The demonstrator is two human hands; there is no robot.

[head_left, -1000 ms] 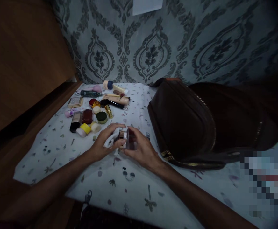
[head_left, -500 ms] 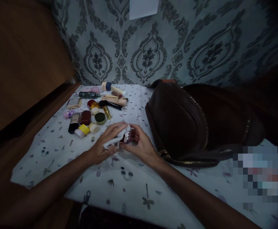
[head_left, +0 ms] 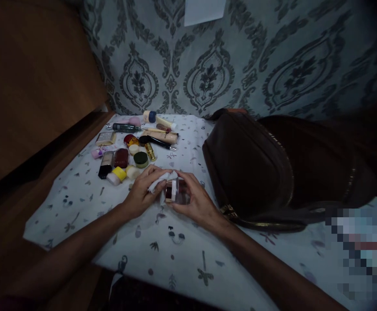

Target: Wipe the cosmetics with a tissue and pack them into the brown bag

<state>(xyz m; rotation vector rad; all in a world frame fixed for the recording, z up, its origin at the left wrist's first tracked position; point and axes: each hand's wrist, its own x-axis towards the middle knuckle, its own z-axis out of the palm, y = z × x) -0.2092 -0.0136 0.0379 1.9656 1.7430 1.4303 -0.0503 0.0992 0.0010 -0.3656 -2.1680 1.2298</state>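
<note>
My right hand (head_left: 198,199) is closed around a small clear container (head_left: 182,193) with a pale band and a dark part at its left end; its exact kind I cannot make out. Against that end my left hand (head_left: 143,193) presses a crumpled white tissue (head_left: 159,181), pinched between fingers and thumb. Both hands are together above the patterned cloth (head_left: 172,259). Just beyond the left hand lie a cream-coloured jar (head_left: 132,172), a round dark-green-lidded jar (head_left: 140,159) and a tube with a yellow band (head_left: 117,175).
A large dark brown leather bag (head_left: 246,172) stands to the right, close to my right hand. More cosmetics lie at the back left, among them a black-handled brush (head_left: 159,142) and a beige tube (head_left: 160,136). A wooden panel (head_left: 39,86) rises on the left.
The clear container shows more of its side now, turned sideways between my hands. The tissue has shifted along its end. The whole view has moved slightly.
</note>
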